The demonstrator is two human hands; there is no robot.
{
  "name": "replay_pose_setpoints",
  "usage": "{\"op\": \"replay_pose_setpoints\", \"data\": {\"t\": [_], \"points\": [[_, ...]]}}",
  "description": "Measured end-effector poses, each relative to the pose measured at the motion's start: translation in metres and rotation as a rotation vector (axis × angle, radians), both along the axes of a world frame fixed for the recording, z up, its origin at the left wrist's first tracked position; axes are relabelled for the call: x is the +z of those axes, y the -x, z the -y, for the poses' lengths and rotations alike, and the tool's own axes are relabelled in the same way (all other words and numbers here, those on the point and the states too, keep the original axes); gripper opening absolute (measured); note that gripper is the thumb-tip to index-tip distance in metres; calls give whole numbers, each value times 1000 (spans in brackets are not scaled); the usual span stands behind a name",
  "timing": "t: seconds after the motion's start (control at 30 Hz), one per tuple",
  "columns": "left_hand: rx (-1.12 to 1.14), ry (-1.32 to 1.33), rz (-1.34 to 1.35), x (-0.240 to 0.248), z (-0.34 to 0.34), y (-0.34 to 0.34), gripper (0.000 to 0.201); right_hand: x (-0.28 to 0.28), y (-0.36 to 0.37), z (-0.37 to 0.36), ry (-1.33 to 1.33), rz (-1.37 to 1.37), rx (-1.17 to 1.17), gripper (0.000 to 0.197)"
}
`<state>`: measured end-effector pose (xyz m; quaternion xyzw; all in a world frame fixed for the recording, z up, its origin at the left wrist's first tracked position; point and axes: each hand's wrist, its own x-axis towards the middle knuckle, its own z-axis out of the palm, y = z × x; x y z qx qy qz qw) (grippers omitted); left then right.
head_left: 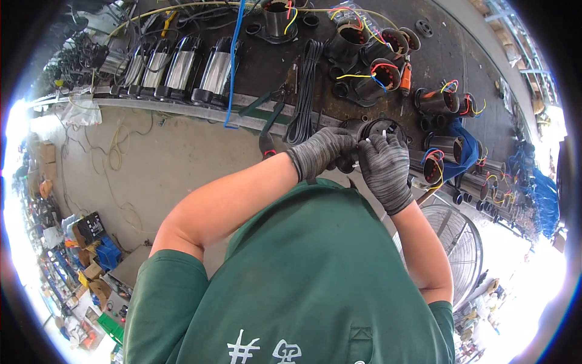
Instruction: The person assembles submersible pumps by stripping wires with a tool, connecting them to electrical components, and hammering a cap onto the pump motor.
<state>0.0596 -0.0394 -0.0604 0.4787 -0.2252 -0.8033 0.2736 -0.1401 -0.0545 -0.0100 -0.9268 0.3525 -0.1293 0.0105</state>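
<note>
Green shirt (321,261) cloth sits nearest, and past it I see both gloved hands on a dark can (382,127) at the bench's (451,60) edge. Left hand (324,150) curls at its left side; right hand (386,165) bends fingers over its top. How firmly either grips, I can't tell. Beyond the grip: coiled cable (305,91) leftward, wired can (367,88) straight ahead.

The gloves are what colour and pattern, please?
The gloves are grey with darker stripes, shown best in the head view.
</note>
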Motion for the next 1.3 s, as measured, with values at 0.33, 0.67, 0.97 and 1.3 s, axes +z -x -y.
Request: {"op": "replay_pose_setpoints", "data": {"t": [0.33, 0.67, 0.97, 1.3], "points": [[-85, 183, 179, 18, 7, 9, 28, 2, 5, -1, -29, -59, -2, 27], [-362, 498, 524, 29, 17, 1, 29, 5, 9, 1, -64, -67, 3, 26], [-890, 1305, 958, 31, 44, -32, 17, 0, -5, -2, -47, -99, -63, 26], [-309, 899, 1403, -126, 158, -152, 41, -1, -18, -5, 5, -40, -152, 18]]}}
